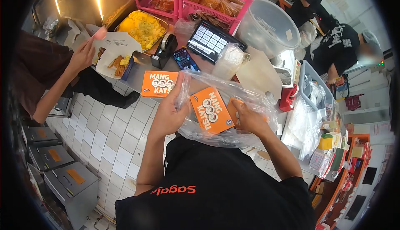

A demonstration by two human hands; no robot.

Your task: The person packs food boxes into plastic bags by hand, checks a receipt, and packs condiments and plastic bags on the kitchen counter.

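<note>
My left hand (pixel 170 114) is closed on the near-left edge of a clear plastic bag (pixel 189 131). An orange MANG KATSU box (pixel 211 110) lies tilted within the bag, between my hands. On a second orange box (pixel 231 110) to its right rests my right hand (pixel 251 118), its fingers curled over the box, which is mostly hidden. Just beyond my left hand, one more orange box (pixel 156 84) sits at the counter's edge, its right end covered by my fingers.
A phone (pixel 186 60), a tablet (pixel 212 41) and a black device (pixel 165 51) stand behind the bag. At left, another person's hand (pixel 84 54) is over an open food carton (pixel 116 48). Pink baskets (pixel 210 15) and a clear tub (pixel 268 30) are at the back; a red tape dispenser (pixel 287 98) is right.
</note>
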